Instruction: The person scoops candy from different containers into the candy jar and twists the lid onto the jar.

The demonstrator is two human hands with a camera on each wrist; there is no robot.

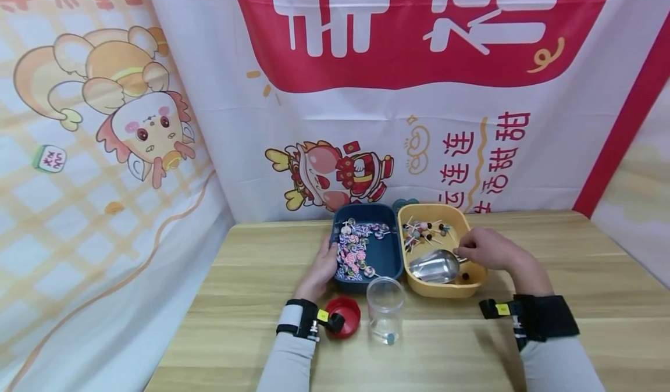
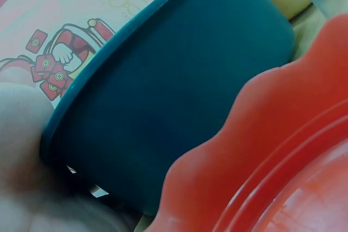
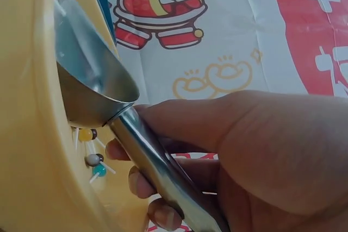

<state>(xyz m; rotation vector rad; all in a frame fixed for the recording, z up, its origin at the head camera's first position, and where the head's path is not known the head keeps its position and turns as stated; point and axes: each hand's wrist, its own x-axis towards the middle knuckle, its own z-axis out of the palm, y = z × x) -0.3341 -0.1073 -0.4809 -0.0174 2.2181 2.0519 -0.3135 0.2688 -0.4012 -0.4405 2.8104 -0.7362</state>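
The shiny metal scoop (image 1: 434,266) is lying inside the yellow oval plastic tray (image 1: 473,284), at its near end, and your right hand (image 1: 489,248) is grasping it, fingers wrapping round the tubular handle as the right wrist view shows. Working down from the biggest things: the wooden table (image 1: 576,322) is giving you room on both sides, so the hazards are sitting in the middle. The dark blue plastic tray (image 1: 389,214), just beside the yellow one, is holding a heap of swirl-patterned sweets (image 1: 353,252); your left hand (image 1: 321,270) is resting against its left edge with fingers relaxed, gripping nothing, so a hard push from the scoop side could be sliding that tray. The clear plastic jar (image 1: 385,309) is standing open and nearly empty right in front of both trays, light and tall, and I judge a sweeping wrist could be tipping it. The red scalloped lid (image 1: 345,317) is lying close by your left wrist, ready to be dragged. The small ball-headed lollipops (image 1: 426,231) are sitting at the yellow tray's far end, and their thin sticks could be catching the scoop's lip and flicking out.
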